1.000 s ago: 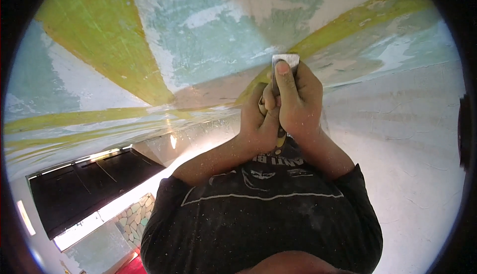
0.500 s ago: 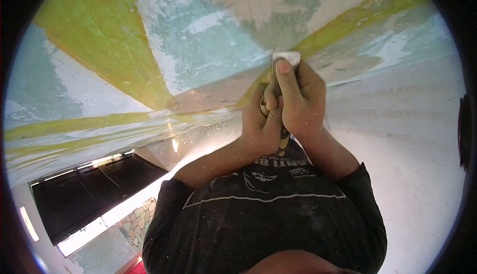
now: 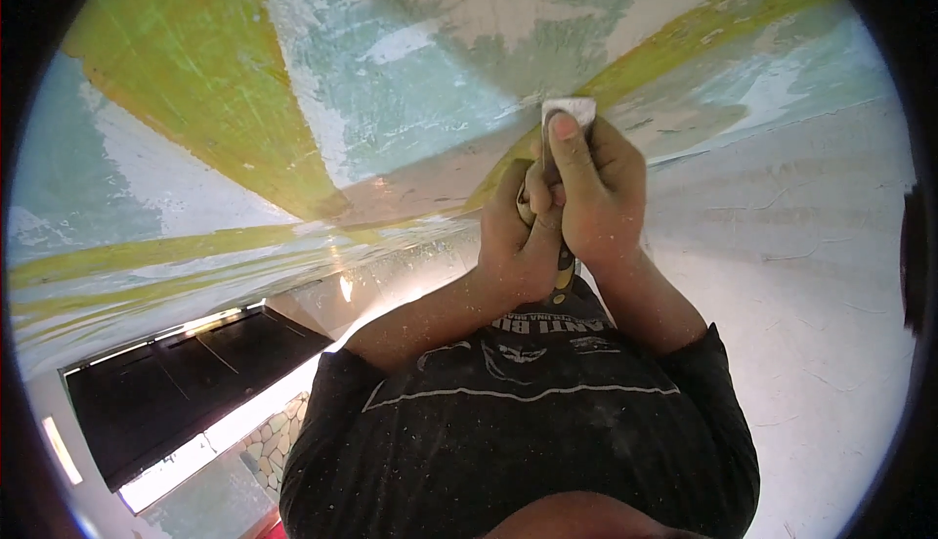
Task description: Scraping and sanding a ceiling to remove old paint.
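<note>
Up by patchy blue, white and yellow-green painted plaster (image 3: 391,89), a flat grey-metal scraper (image 3: 575,107) with black-and-yellow handle (image 3: 564,280) sits clenched in the fingers of left hand (image 3: 513,236) and right hand (image 3: 606,207), right thumb laid along the blade, probably to steady its edge, contact unclear

Place: interior under renovation, apparently | patchy paintwork (image 3: 410,80) (yellow, green, white) | crack-lined wall (image 3: 782,314)
</note>
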`<action>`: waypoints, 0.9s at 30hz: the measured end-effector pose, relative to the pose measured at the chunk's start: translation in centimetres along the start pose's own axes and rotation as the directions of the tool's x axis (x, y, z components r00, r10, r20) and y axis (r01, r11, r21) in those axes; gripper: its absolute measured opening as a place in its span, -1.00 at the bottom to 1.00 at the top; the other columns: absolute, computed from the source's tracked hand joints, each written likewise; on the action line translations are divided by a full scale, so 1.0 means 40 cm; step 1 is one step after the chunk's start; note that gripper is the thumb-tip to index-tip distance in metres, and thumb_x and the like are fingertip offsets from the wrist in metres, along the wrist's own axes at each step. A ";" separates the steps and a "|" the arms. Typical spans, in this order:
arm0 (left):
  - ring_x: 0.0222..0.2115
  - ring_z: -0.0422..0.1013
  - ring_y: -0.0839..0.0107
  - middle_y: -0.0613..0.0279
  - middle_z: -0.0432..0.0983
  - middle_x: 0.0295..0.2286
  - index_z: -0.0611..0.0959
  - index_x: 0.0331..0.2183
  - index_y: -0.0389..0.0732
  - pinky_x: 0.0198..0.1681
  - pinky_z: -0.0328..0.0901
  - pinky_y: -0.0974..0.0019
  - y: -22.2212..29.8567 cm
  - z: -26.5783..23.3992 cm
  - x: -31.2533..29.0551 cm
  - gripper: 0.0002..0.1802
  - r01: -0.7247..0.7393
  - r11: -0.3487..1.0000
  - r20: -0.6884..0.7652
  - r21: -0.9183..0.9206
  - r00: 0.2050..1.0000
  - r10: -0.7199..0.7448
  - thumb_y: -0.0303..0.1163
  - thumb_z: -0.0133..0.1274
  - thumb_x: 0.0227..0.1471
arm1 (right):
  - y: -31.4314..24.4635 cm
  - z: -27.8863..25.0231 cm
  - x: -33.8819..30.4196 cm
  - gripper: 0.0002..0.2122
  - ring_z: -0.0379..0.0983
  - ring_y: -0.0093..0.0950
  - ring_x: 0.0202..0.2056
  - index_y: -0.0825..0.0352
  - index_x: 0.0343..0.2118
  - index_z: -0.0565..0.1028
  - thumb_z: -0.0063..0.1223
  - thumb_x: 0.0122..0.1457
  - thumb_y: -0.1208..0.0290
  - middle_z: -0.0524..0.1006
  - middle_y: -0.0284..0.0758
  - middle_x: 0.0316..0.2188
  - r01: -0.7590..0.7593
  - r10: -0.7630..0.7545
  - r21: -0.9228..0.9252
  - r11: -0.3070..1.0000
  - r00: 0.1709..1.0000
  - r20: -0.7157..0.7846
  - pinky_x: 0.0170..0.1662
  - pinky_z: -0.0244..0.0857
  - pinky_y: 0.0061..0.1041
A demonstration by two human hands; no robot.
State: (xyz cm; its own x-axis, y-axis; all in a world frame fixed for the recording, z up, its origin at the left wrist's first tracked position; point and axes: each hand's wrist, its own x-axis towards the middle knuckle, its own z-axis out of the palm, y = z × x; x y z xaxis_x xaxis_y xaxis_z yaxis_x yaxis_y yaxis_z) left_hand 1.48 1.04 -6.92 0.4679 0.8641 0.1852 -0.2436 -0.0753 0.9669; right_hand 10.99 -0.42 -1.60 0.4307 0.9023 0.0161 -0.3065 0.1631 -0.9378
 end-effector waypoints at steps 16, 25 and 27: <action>-0.40 0.38 0.27 0.01 0.42 -0.43 0.40 -0.25 -0.28 -0.31 0.27 0.23 -0.013 -0.006 0.008 -0.83 -0.025 0.992 0.019 0.124 1.000 0.023 -0.40 -0.07 0.12 | -0.014 0.005 0.004 -0.71 0.27 -0.71 -0.69 0.47 -0.45 0.42 -0.06 0.32 0.32 0.39 -0.43 -0.65 0.025 -0.023 0.042 0.999 0.999 -0.031 -0.65 0.12 -0.67; -0.40 0.40 0.28 -0.02 0.43 -0.44 0.40 -0.27 -0.30 -0.34 0.28 0.21 0.003 0.004 0.005 -0.82 -0.024 0.994 -0.015 0.107 1.000 0.026 -0.39 -0.07 0.12 | 0.002 0.000 0.004 -0.73 0.29 -0.70 -0.69 0.48 -0.42 0.43 -0.06 0.32 0.34 0.42 -0.40 -0.61 0.027 -0.026 0.041 0.999 0.999 -0.019 -0.65 0.14 -0.65; -0.40 0.40 0.30 -0.01 0.44 -0.44 0.40 -0.27 -0.30 -0.35 0.27 0.22 -0.013 0.000 0.010 -0.82 0.016 0.998 -0.056 0.060 0.998 -0.012 -0.39 -0.07 0.12 | 0.016 -0.013 0.010 -0.73 0.30 -0.70 -0.68 0.48 -0.42 0.43 -0.06 0.32 0.34 0.42 -0.40 -0.60 0.007 -0.007 -0.023 1.000 1.000 0.017 -0.64 0.14 -0.66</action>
State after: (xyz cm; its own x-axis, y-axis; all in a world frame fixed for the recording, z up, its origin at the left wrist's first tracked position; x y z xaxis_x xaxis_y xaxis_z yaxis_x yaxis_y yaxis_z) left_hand 1.77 1.42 -7.34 0.4227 0.8915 0.1631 -0.1852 -0.0911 0.9785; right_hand 11.41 -0.18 -2.38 0.4185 0.9078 0.0285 -0.2835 0.1604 -0.9455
